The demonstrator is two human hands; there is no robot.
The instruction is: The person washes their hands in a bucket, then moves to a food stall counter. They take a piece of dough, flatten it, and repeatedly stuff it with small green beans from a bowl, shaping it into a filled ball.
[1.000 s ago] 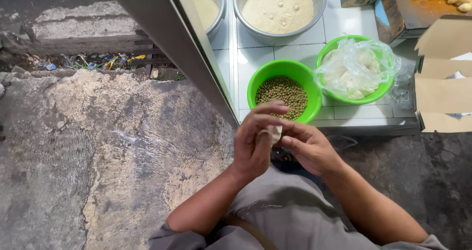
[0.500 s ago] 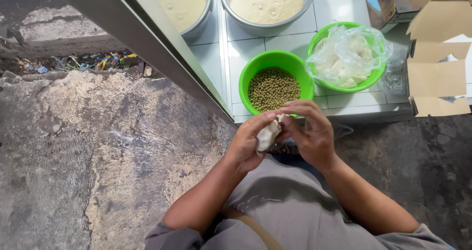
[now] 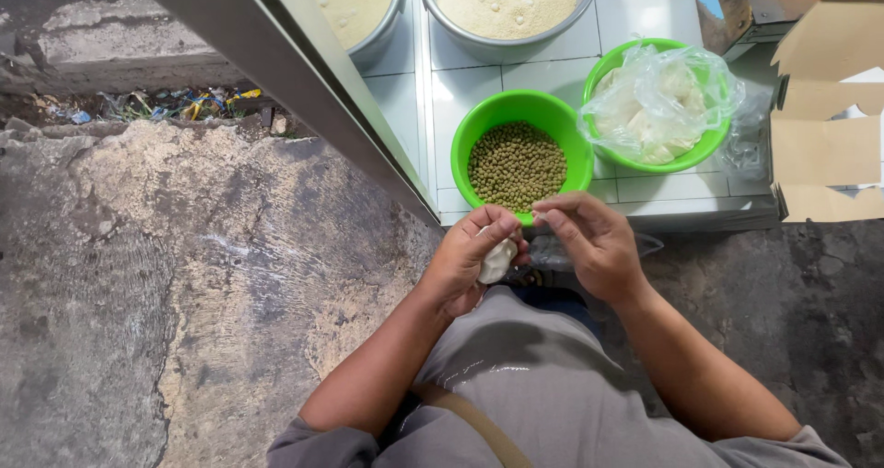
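Two hands shaping a pale lump of dough at a tiled desk.
The left hand (image 3: 470, 256) cups and grips the dough (image 3: 497, 259); the right hand (image 3: 594, 247), fingertips pinched together, hovers just beside it, below a green bowl of beans (image 3: 517, 160).

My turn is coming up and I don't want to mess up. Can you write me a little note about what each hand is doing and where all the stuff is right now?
Left hand: cupped around a small white lump of dough, holding it.
Right hand: fingertips pinched together just beside the dough, at the near rim of the green bowl of small green beans; whether it holds anything is too small to tell.
Nearby on the tiled counter: a second green bowl with a plastic bag of pale pieces, and two metal basins of pale crumbs.
Done: one lump is in hand.
Left: it looks unfinished, not yet set down.
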